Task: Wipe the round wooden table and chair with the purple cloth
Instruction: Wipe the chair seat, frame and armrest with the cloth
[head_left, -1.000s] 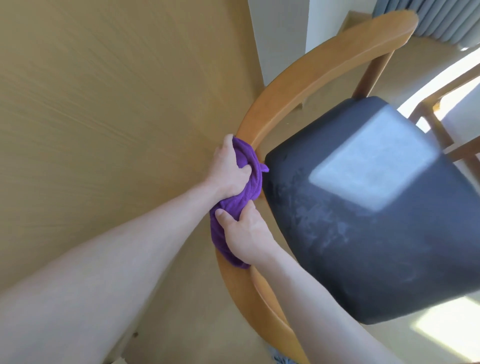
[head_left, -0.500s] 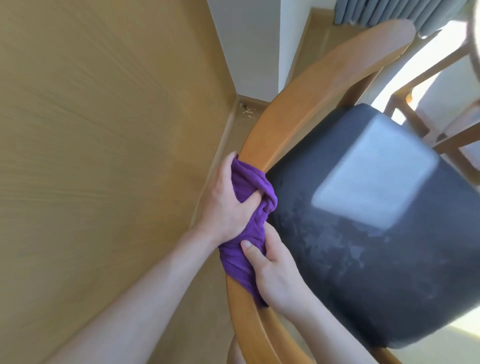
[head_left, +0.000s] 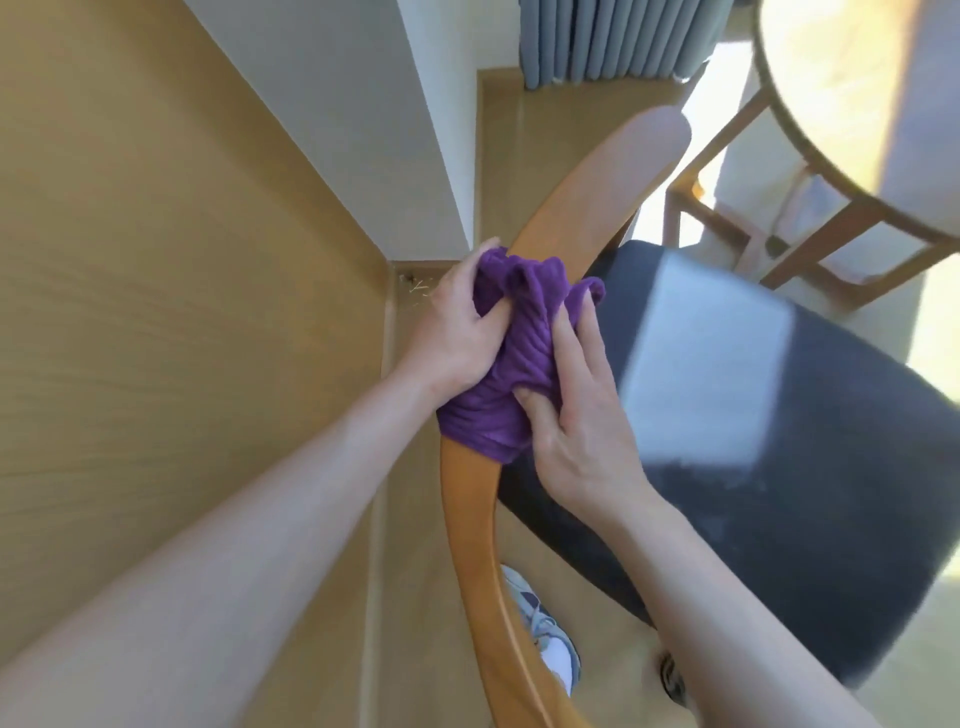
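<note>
**Both hands bunch the purple cloth around the chair's curved backrest**

The left hand (head_left: 457, 332) has its fingers curled over the outer side of the purple cloth (head_left: 519, 358), thumb pressed into the folds. The right hand (head_left: 576, 415) grips the cloth from the seat side, thumb dug into the fabric low down and fingers stretched up along it, their tips pinching the upper folds. The cloth is wrapped over the chair's wooden backrest rail (head_left: 470, 519), which curves from the bottom of the view up to a rounded end near the curtain (head_left: 613, 41).

No writing or label can be read on anything.

The dark seat cushion (head_left: 779, 493) lies just right of the hands, with a bright patch of sunlight on it. The round wooden table (head_left: 831, 93) stands well apart at the upper right, its legs showing beneath. A light wood wall panel (head_left: 182, 312) fills the left. A white-and-blue sneaker (head_left: 550, 644) shows on the floor under the rail.
</note>
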